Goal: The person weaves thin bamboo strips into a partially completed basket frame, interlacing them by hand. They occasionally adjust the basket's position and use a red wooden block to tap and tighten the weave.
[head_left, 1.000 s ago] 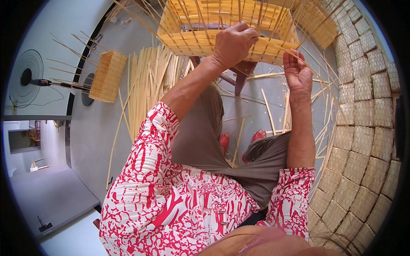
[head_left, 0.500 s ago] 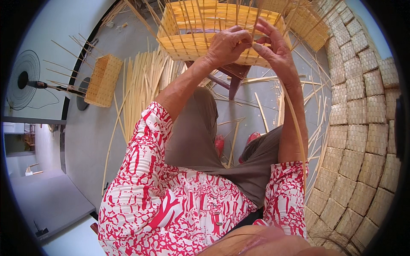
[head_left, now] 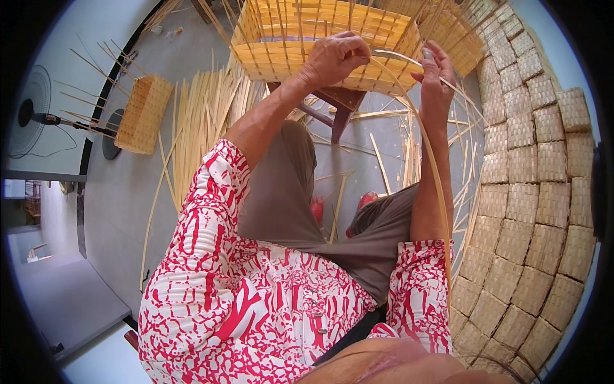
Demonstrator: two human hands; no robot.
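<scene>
A half-woven yellow bamboo basket (head_left: pixel 272 63) with upright stakes sticking out of its rim rests on a dark wooden stool (head_left: pixel 342 101) before me. My left hand (head_left: pixel 337 59) is closed at the basket's near side, pinching a thin bamboo strip (head_left: pixel 406 57) by the wall. From there the strip crosses to my right hand (head_left: pixel 436 80), whose thumb and fingers close on it just off the basket's right end. Another long bamboo strip (head_left: pixel 430 144) arcs from beside my left fingertips down past my right forearm. Whether the two are one looped piece I cannot tell.
Many loose bamboo strips (head_left: pixel 198 128) lie on the floor left of the stool, more on the right. A smaller basket (head_left: pixel 144 115) with stakes stands at the left near a fan (head_left: pixel 29 115). Stacked woven pieces (head_left: pixel 511 192) line the right side. Another basket (head_left: pixel 451 38) is behind.
My right hand has moved right, away from my left hand, drawing a strip out between them. My left hand stays pinched at the basket's near wall. The whole view has shifted slightly.
</scene>
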